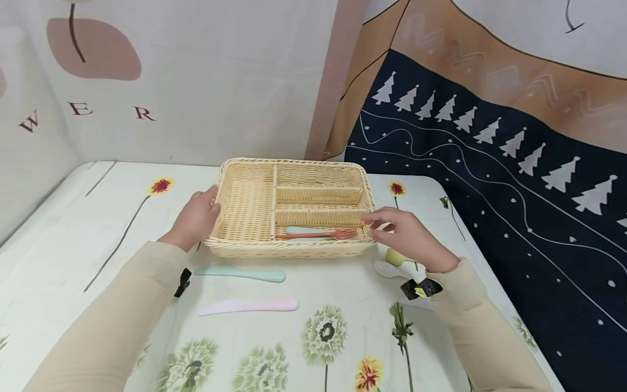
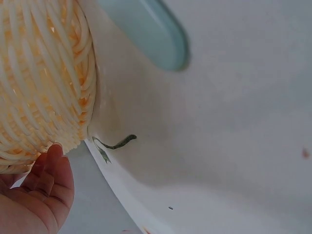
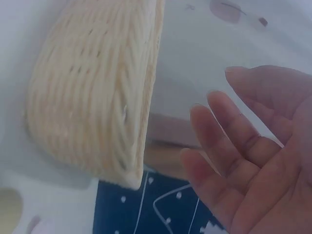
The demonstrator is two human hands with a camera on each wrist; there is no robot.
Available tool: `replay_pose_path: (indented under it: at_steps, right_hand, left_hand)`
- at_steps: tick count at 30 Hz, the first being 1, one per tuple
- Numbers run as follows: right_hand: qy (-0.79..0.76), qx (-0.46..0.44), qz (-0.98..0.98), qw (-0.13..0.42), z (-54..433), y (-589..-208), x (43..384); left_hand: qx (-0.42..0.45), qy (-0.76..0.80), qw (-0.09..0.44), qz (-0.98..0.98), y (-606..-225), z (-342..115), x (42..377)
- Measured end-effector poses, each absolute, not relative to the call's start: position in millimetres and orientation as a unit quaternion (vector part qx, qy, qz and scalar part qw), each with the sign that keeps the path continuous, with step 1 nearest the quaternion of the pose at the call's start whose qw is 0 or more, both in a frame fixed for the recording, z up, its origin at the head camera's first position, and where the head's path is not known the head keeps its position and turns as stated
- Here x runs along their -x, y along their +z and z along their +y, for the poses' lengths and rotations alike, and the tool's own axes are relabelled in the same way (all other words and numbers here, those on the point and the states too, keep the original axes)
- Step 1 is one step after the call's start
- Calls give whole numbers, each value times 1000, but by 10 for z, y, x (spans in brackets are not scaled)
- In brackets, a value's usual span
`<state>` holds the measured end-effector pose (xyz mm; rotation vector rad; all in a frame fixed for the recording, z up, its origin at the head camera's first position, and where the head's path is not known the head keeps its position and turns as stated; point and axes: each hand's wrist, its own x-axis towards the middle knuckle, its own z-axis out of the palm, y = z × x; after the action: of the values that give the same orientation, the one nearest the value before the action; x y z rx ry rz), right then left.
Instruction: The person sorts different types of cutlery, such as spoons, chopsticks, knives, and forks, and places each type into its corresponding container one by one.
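I observe on my head view a wicker basket on the table, between the person's two hands. Its long axis runs left to right. One wide compartment occupies its left part; three narrow ones lie at its right, one behind another.

The left hand is at the basket's left end and grips it there; my left wrist view shows curled fingers against the wicker. The right hand is just beside the basket's right end, near its front corner. My right wrist view shows that hand apart from the wicker, fingers loosely extended, holding nothing.

In the basket's nearest narrow compartment I record an orange fork, tines pointing right, long axis along the basket's front wall. Pale blue cutlery lies under it; I cannot tell whether it is one piece or two.

In front of the basket, toward its left, lie a light blue knife and, farther out, a pink knife. Both run nearly parallel to the basket's front, handles to the right. Off the basket's front right corner are a yellow spoon and a white spoon, bowls to the left, handles partly hidden by the right arm.
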<state>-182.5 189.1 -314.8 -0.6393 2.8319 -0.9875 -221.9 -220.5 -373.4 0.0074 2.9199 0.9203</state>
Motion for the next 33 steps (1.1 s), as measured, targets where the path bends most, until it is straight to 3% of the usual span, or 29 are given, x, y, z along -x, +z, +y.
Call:
replay_pose_path:
  at_steps: [9, 33]
  right_hand:
    - [-305, 197, 931, 17, 2152, -3205, 1742]
    - [-299, 144, 940, 77, 2620, -3490, 1629]
  left_hand:
    - [-2, 299, 38, 954, -3725, -2181, 2225]
    - [0, 295, 41, 955, -3714, -2194, 2213]
